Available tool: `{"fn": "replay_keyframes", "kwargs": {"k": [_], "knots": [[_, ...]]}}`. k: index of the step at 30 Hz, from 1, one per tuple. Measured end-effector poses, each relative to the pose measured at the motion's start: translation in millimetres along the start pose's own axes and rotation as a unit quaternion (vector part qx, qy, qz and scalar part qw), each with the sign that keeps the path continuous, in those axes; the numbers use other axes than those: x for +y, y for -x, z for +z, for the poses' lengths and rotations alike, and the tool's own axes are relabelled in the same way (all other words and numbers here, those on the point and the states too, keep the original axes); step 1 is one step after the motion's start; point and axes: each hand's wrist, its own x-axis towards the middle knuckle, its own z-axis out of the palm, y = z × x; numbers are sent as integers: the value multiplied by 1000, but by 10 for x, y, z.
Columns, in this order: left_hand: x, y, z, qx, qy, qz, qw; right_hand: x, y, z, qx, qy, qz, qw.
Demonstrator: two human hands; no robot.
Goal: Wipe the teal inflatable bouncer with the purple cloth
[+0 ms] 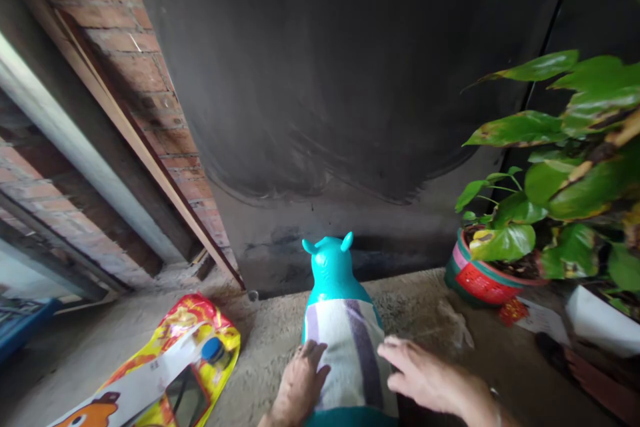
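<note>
A glossy turquoise toy animal with two small ears stands on the concrete floor, its head toward a dark panel. Across its back lies a cloth with pale and purple-grey stripes. My left hand rests on the cloth's left side, its fingers loosely bent and nothing gripped. On the right edge of the cloth, my right hand lies with its fingers stretched and apart. The toy's lower body is cut off by the bottom of the view.
A yellow and red plastic bag lies at left, with a blue-capped bottle and a printed card on it. At right stands a potted plant with broad leaves. The dark panel rises ahead beside a brick wall.
</note>
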Motion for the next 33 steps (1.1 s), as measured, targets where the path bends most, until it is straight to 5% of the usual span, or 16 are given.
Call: {"fn": "replay_keyframes", "kwargs": {"k": [4,8,14,18,26,33], "knots": [[371,-248,322,-11,-9,-32,999,-9,-227,-191,40,-36,-5,999],[498,-528,615,34,-46,-80,995,218,-320,-133,5,38,120,992],[446,-1029,494,94,-54,-87,990,293,-356,-116,54,14,103,993],[417,-890,450,66,-35,-90,993,170,-352,-131,32,19,93,995],[262,-166,776,-40,-37,-153,987,-21,-279,-295,-21,58,104,993],[256,-824,656,41,-17,-208,977,3,-271,-320,-20,49,116,992]]}}
